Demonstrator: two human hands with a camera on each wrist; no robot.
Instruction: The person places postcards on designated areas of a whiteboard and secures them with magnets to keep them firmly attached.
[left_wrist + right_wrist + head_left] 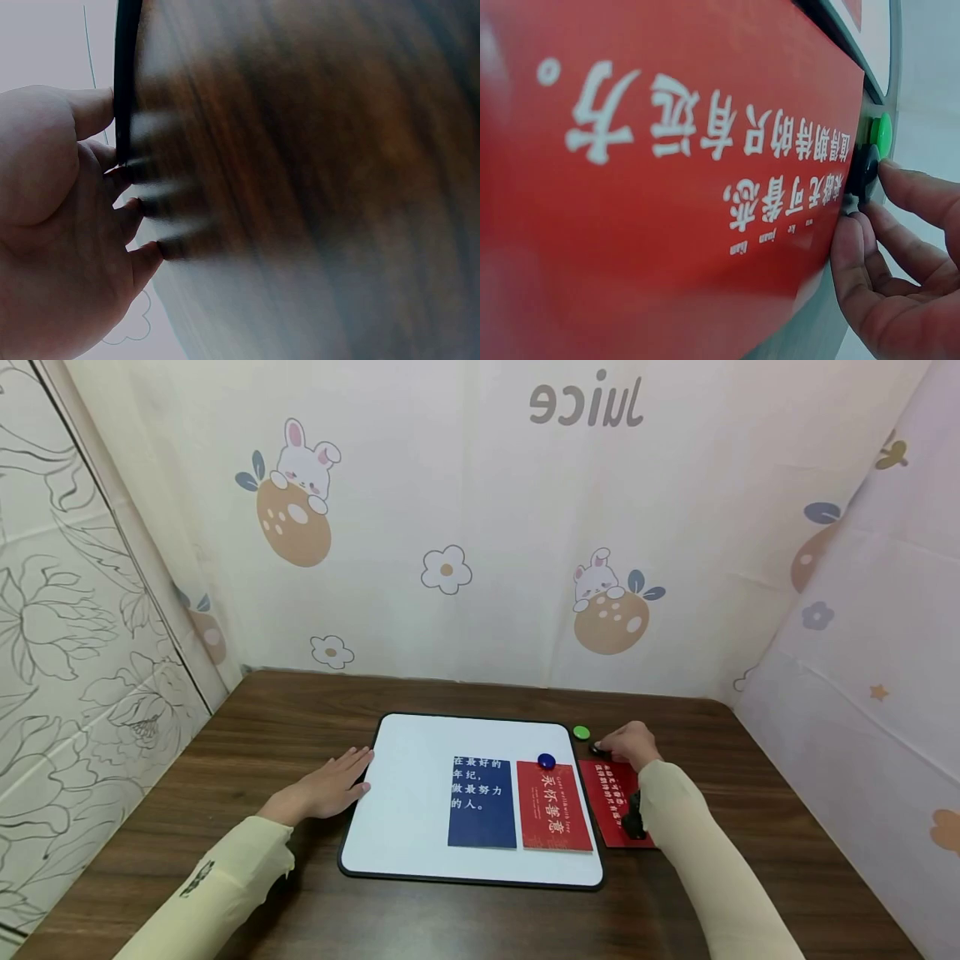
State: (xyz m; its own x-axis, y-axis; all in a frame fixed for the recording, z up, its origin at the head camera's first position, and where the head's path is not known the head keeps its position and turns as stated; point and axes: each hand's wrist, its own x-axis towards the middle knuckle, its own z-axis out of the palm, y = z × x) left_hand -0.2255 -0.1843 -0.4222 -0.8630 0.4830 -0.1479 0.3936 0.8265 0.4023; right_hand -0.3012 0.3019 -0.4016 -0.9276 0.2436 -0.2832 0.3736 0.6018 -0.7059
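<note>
A white magnetic board (405, 793) with a black frame lies on the table. My left hand (322, 789) rests palm down at its left side, fingers straight, fingertips right at the frame (126, 75). Off the board's right side, my right hand (633, 745) pinches a round black magnet (865, 171) between thumb and fingers, low over the table. Beside that magnet lies a green magnet (581, 733). A red card (606, 797) with white writing lies just below the right hand, partly hidden by the wrist.
On the board are a blue card (482, 822) and another red card (551, 818), with a dark blue magnet (547, 762) at the latter's top edge. The brown wooden table (315, 893) ends at a patterned curtain (450, 635) behind.
</note>
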